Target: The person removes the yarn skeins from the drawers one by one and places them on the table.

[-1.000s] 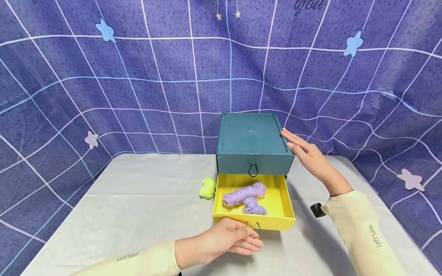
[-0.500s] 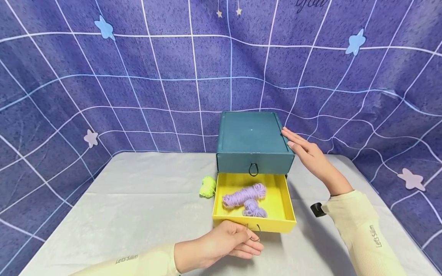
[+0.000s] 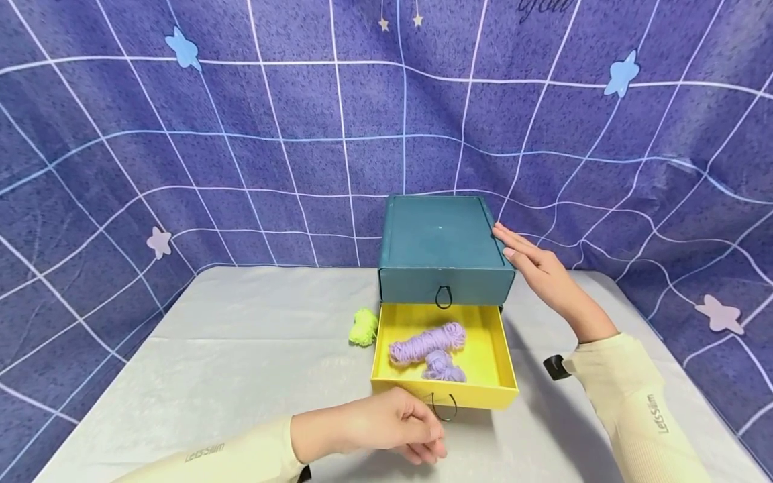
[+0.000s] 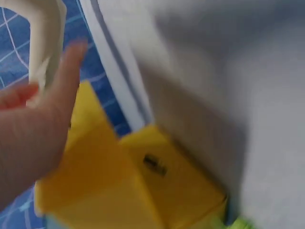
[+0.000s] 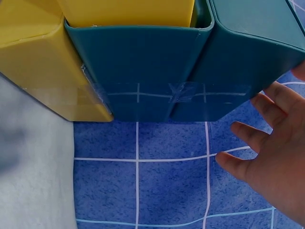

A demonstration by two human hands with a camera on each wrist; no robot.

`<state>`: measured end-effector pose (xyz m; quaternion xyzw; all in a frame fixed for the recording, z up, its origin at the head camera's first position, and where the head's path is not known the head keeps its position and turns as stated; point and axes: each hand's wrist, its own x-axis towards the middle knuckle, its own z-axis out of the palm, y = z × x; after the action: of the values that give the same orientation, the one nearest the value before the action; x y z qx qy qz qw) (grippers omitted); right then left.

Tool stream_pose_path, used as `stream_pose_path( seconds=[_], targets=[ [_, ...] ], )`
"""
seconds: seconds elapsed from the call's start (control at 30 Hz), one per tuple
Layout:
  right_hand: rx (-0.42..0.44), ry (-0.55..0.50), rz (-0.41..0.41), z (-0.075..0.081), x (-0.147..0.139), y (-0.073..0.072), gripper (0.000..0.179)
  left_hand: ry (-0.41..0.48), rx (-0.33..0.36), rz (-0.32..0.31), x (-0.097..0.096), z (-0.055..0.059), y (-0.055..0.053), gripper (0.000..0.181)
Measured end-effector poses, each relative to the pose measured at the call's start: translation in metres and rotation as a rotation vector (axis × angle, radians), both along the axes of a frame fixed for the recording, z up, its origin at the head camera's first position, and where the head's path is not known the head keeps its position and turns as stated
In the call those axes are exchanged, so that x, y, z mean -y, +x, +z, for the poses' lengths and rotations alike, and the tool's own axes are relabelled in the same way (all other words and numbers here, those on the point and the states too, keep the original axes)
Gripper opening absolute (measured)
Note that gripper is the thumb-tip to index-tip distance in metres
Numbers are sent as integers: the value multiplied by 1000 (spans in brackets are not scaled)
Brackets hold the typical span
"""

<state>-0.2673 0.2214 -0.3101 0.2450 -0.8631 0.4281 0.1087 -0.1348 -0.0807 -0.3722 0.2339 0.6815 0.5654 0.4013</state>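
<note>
A yellow drawer [image 3: 483,335] stands pulled out below the top of a teal drawer box [image 3: 441,231]. Two skeins of purple yarn, one long [image 3: 427,343] and one smaller [image 3: 443,367], lie inside it. My left hand [image 3: 398,426] is just in front of the drawer, left of its black cord loop [image 3: 444,406], with fingers loosely bent and nothing held. In the left wrist view, that hand is blurred beside the yellow drawer. My right hand [image 3: 537,272] rests straight fingers along the teal box's upper right edge; the right wrist view shows its fingers [image 5: 248,136] spread there.
A lime-green yarn bundle [image 3: 363,327] lies on the grey-white tablecloth [image 3: 260,349], left of the drawer. Seen from the side, the stack has a yellow bottom unit [image 5: 43,71] and teal units above, joined by clear tape. A blue patterned curtain [image 3: 290,168] hangs behind.
The drawer has come slightly farther toward me. My left hand has let go of the cord loop and drawn back a little to the left. My right hand stays in place.
</note>
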Motion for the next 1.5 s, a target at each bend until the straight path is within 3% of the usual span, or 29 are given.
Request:
stream_pose_path(
  seconds=[0.13,0.23,0.37,0.5,0.57,0.67,0.83,0.97,1.27,1.5],
  targets=[
    [0,0,4,0,-1,0,43,-24,-157,-214,10,22,-6,21],
    [5,0,2,0,-1,-1,43,-18,-381,-294,14,41,-15,19],
    [-1,5,0,2,-1,-1,43,-51,-737,-243,15,60,-32,15],
    [0,7,3,2,0,-1,43,-81,-1051,-165,13,65,-52,15],
    [8,4,5,1,0,-1,43,-104,-1211,-175,10,63,-61,18],
    [10,6,11,1,1,-1,43,-201,-1378,-240,6,59,-70,24],
    [5,1,7,1,1,-2,42,-383,-1462,-398,-1,57,-73,34],
    [5,-11,5,1,0,-2,42,-416,-1479,-467,-7,54,-74,36],
    [3,-3,8,0,-1,0,42,-404,-1540,-534,-16,43,-80,37],
    [-10,-2,14,0,-1,-2,42,-404,-1533,-509,-18,41,-82,34]
  ],
)
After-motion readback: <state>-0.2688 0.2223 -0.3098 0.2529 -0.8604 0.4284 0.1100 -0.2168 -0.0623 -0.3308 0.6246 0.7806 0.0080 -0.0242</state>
